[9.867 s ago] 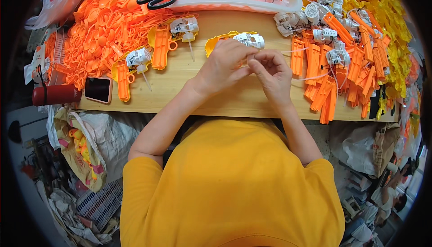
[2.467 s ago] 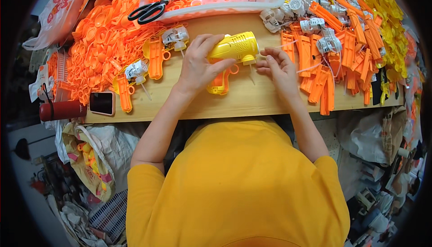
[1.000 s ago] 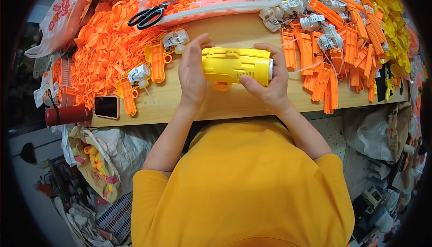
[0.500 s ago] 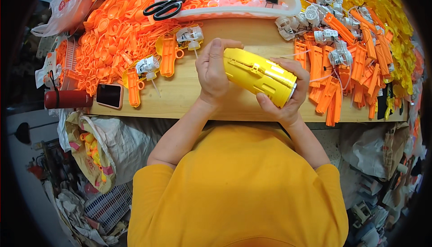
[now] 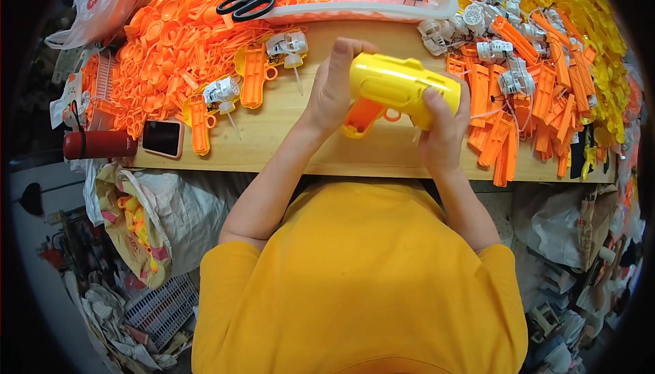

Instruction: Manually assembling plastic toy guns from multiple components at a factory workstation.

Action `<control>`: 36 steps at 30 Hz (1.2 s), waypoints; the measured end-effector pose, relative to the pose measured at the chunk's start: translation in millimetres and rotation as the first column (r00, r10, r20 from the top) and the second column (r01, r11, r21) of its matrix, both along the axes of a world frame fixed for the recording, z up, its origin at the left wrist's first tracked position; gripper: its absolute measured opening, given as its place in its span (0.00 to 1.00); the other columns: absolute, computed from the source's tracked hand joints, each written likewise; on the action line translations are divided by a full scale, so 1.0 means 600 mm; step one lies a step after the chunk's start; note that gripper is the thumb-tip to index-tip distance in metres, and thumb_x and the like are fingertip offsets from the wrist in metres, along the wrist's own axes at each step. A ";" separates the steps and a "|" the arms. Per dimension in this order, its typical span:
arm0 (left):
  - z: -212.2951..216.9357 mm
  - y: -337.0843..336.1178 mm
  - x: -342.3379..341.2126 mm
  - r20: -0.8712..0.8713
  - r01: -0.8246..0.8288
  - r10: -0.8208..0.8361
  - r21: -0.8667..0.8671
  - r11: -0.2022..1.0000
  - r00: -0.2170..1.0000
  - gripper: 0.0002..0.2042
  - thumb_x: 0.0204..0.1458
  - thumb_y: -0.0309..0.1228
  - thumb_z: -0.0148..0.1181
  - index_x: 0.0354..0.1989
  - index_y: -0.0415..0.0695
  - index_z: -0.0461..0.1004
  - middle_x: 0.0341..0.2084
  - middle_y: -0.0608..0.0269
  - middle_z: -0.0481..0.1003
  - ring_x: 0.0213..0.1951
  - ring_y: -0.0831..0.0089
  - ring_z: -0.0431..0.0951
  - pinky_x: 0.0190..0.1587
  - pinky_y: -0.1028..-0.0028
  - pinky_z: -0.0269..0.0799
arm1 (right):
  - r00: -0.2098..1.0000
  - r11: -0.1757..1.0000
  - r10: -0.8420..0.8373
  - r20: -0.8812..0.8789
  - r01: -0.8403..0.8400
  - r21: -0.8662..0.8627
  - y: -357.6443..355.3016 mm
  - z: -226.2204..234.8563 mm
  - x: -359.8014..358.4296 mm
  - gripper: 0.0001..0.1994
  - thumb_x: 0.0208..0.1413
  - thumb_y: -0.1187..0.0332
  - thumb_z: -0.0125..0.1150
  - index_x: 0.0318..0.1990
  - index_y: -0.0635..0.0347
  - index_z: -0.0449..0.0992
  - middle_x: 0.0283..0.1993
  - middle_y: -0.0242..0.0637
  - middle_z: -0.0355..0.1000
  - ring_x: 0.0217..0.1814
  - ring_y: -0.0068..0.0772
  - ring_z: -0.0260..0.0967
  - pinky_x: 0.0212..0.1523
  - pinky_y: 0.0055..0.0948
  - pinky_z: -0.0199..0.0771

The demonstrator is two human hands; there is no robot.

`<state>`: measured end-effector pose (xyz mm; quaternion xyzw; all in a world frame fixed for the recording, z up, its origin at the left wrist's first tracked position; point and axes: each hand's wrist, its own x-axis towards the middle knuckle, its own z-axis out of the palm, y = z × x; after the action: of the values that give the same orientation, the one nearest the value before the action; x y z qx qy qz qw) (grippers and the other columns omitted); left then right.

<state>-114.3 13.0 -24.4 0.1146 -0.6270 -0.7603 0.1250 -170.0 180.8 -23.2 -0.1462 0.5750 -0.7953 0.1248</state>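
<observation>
Above the wooden table, both hands hold a yellow toy gun with an orange handle and an orange trigger ring hanging below its body. My left hand is at its left end, thumb raised and the other fingers mostly hidden behind the body. Wrapped round the right end is my right hand, its thumb pressing on the yellow side. Left of my hands lie two open half-assemblies, each a yellow shell with an orange handle and a white motor unit with a thin tube.
Orange parts are heaped at the left, below black scissors on a white tub. A phone and red flask lie at the front left. Orange handles, white units and yellow shells pile up at the right.
The toy gun has been turned over, so its smooth side and the orange handle now show. My left hand has risen slightly, and my right hand has shifted its hold.
</observation>
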 end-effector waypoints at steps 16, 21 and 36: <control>0.011 -0.014 0.024 -0.467 -0.406 0.191 -0.417 0.813 0.863 0.05 0.53 0.25 0.58 0.30 0.37 0.77 0.28 0.60 0.74 0.31 0.72 0.73 0.33 0.76 0.68 | 0.474 0.764 0.607 0.638 -0.567 -0.306 0.027 -0.020 -0.014 0.31 0.48 0.62 0.65 0.58 0.67 0.61 0.48 0.44 0.71 0.46 0.38 0.74 0.47 0.37 0.78; 0.025 -0.039 0.022 -0.476 -0.431 0.047 -0.746 0.507 0.878 0.15 0.41 0.19 0.67 0.40 0.41 0.79 0.34 0.62 0.73 0.32 0.72 0.74 0.39 0.76 0.71 | 0.860 0.919 0.388 0.331 -0.390 -0.062 0.015 -0.019 0.004 0.33 0.42 0.72 0.69 0.57 0.62 0.61 0.47 0.40 0.71 0.45 0.32 0.74 0.44 0.35 0.78; 0.048 -0.038 0.019 -0.609 -0.572 0.031 -0.726 0.383 0.793 0.13 0.45 0.31 0.67 0.40 0.43 0.80 0.45 0.54 0.72 0.41 0.66 0.72 0.44 0.70 0.69 | 0.900 0.938 0.346 0.265 -0.338 -0.076 0.010 0.004 0.015 0.31 0.43 0.71 0.67 0.56 0.63 0.61 0.45 0.41 0.71 0.40 0.33 0.75 0.43 0.33 0.79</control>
<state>-103.1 -9.5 4.2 -0.0523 -0.8379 -0.2793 0.4660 -160.9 187.0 -20.5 -0.1351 0.5063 -0.7815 0.3388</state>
